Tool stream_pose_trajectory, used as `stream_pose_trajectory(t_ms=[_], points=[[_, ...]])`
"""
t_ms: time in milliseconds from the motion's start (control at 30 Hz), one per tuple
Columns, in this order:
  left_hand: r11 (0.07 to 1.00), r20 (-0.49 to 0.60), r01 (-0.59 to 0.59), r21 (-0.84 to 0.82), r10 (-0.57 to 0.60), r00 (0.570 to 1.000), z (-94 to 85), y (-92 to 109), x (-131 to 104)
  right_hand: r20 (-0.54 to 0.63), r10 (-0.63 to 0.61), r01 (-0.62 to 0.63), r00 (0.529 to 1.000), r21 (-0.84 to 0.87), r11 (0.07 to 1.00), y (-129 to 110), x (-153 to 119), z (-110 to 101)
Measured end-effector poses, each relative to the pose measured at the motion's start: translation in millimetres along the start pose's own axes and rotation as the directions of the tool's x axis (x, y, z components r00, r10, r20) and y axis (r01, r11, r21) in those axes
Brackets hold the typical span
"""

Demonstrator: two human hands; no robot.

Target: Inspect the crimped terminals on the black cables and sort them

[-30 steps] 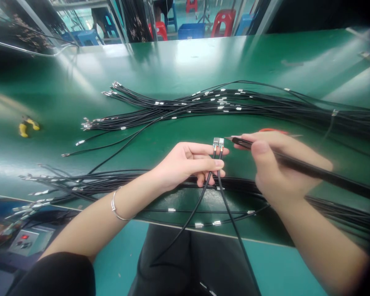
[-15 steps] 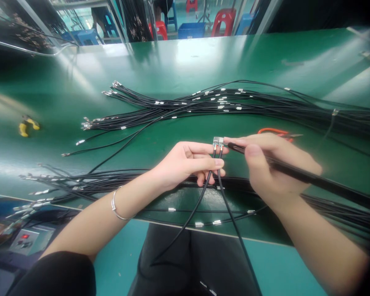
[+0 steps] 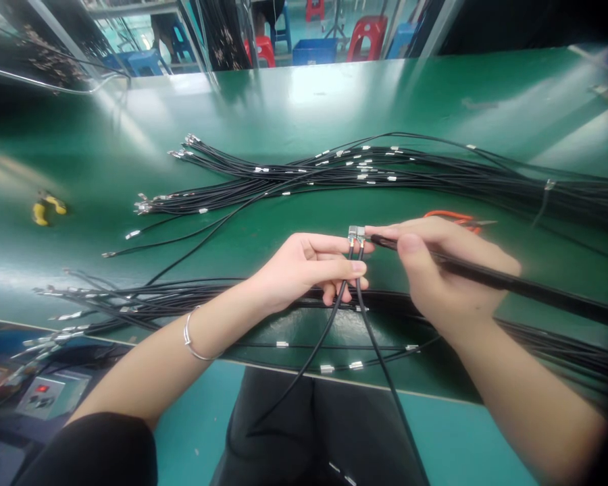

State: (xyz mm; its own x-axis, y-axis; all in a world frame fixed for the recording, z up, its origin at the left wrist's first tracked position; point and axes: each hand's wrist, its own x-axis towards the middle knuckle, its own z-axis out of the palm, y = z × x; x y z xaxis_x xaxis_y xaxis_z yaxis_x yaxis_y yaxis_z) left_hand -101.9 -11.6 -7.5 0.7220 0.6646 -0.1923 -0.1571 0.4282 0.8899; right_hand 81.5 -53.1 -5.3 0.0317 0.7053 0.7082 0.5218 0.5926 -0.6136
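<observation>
- Fingers of our left hand (image 3: pixel 304 270) pinch two black cables (image 3: pixel 381 354) side by side, thumb in front, forefinger stretched out behind them and the others curled below
- We have the two metal plugs (image 3: pixel 356 231) on those cables standing up just above our left forefinger, over the green table (image 3: pixel 304 98); the cables hang down in front of our lap (image 3: pixel 324 418)
- Our right hand (image 3: pixel 450 277) grips a long black tool (image 3: pixel 491 273) between thumb and fingers, forefinger stretched towards the right-hand plug; we cannot tell if tool or fingertip touches it
- Beyond our hands lies a big bundle of black cables (image 3: pixel 284 181) with white tags, and nearer us a second bundle (image 3: pixel 203 290) passes under our left hand
- We see an orange-handled cutting tool (image 3: pixel 453 215) behind our right hand and yellow handles (image 3: pixel 40 212) at far left
</observation>
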Motion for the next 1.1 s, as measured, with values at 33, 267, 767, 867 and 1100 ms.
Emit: stream_pose_trajectory(t_ms=[33,267,767,867,1100], points=[[1.000,-0.001,0.004,-0.002,-0.004,1.000,0.0,-0.1,0.0,-0.014,0.003,-0.003,1.000,0.015,1.000,0.3,0.3,0.7],[1.000,-0.015,0.005,-0.001,-0.005,1.000,-0.3,-0.3,0.3,-0.068,0.135,-0.132,0.988,0.053,0.990,0.3,0.4,2.8],[1.000,0.002,-0.001,0.005,0.001,1.000,1.2,0.4,-0.8,-0.074,0.112,-0.108,0.991,0.053,0.993,2.9,-0.1,2.2],[1.000,-0.007,0.003,0.007,-0.003,1.000,1.2,0.7,-0.7,-0.071,0.118,-0.115,0.990,0.044,0.992,2.0,0.4,2.0],[1.000,-0.003,0.001,-0.011,-0.001,1.000,1.6,0.3,-0.2,-0.090,0.296,-0.248,0.951,0.347,0.904,7.3,1.5,8.2]])
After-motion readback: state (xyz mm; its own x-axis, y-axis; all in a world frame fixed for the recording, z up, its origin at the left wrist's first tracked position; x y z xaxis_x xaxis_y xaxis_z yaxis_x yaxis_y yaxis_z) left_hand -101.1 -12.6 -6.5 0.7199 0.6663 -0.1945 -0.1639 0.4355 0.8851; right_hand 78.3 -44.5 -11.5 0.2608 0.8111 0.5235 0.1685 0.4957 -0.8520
